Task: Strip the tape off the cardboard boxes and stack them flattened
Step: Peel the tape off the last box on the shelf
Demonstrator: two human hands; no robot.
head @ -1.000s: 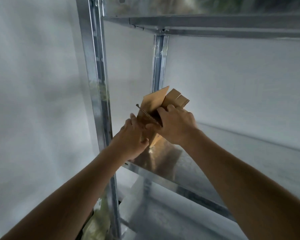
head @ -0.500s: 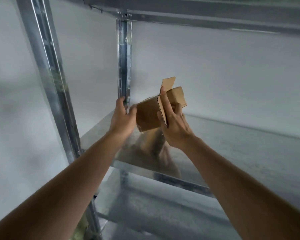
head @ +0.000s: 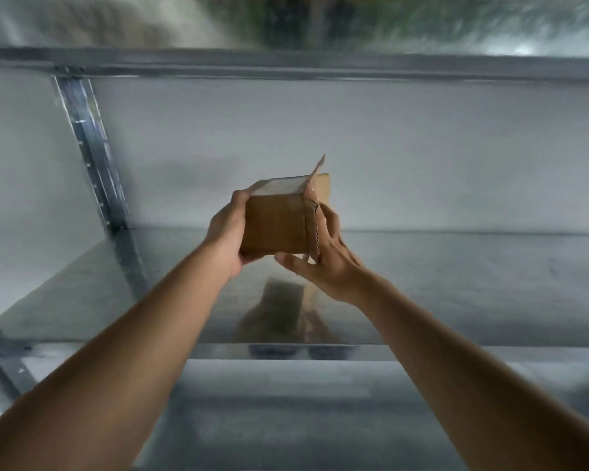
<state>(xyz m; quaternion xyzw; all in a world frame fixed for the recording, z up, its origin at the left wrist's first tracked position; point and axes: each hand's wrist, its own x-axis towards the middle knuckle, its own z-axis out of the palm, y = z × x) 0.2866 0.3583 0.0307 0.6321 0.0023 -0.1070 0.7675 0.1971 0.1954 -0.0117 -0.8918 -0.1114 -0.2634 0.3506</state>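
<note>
A small brown cardboard box (head: 276, 224) hangs in the air above a shiny metal shelf (head: 456, 287), held between both hands. Its top face looks pale and glossy, and loose flaps stick up at its far right corner. My left hand (head: 227, 232) grips the box's left side, thumb underneath and fingers curled over the top edge. My right hand (head: 323, 256) holds the right side, thumb under the bottom edge and fingers behind a raw corrugated flap edge. The box's reflection shows on the shelf below.
A metal upright post (head: 92, 154) stands at the left back of the shelving. Another shelf's beam (head: 286, 68) runs across overhead. A lower shelf (head: 286, 402) lies beneath. A white wall backs the unit.
The view has swung right, and the post is now far left. Both hands have turned the box so a broad side faces me, and both now grip its sides.
</note>
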